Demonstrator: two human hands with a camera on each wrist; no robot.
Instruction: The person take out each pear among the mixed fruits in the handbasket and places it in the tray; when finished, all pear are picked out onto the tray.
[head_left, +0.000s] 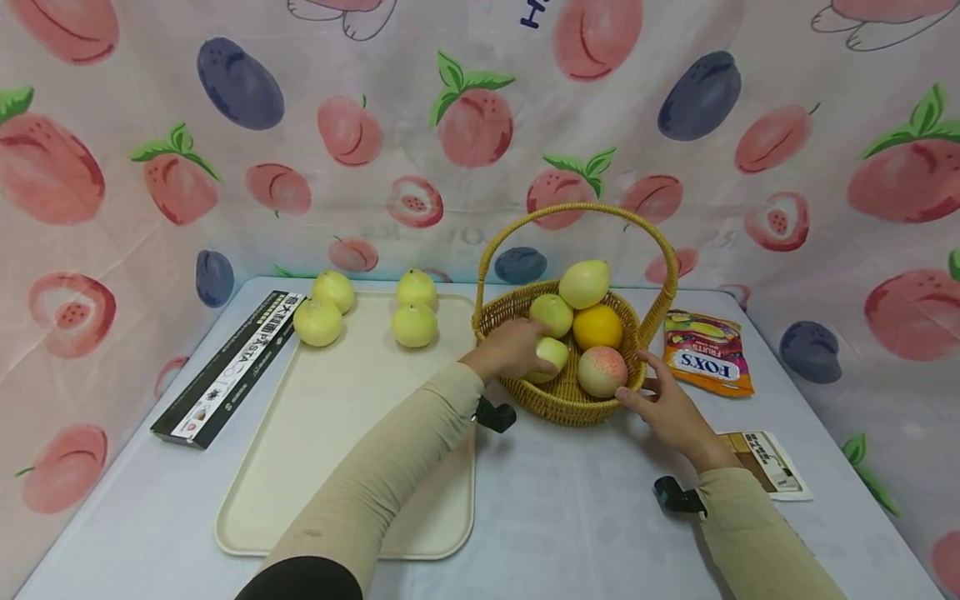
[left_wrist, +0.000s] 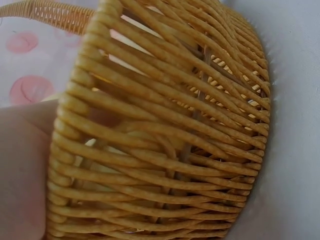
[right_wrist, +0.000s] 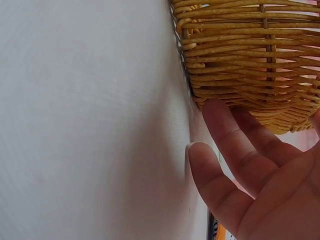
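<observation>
A wicker basket (head_left: 561,410) with a tall arched handle stands right of centre. My left hand (head_left: 512,350) reaches over its left rim and holds a round yellow-green fruit (head_left: 550,357) inside; the left wrist view shows part of that hand (left_wrist: 22,170) beyond the woven wall (left_wrist: 165,120). At the basket's right rim, my right hand (head_left: 671,417) grips with thumb and index finger. Its other fingers (right_wrist: 235,140) reach low along the outer wall in the right wrist view. Also in the basket lie a peach (head_left: 602,372), an orange (head_left: 597,326), a green fruit (head_left: 552,315) and a pale pear-shaped fruit (head_left: 584,284).
Left of the basket lies a cream tray (head_left: 352,450), with several yellow-green fruits (head_left: 414,324) at its far end. A long black pasta box (head_left: 228,367) lies along the tray's left side. Right of the basket are a candy bag (head_left: 707,353) and a flat brown-and-white packet (head_left: 767,465).
</observation>
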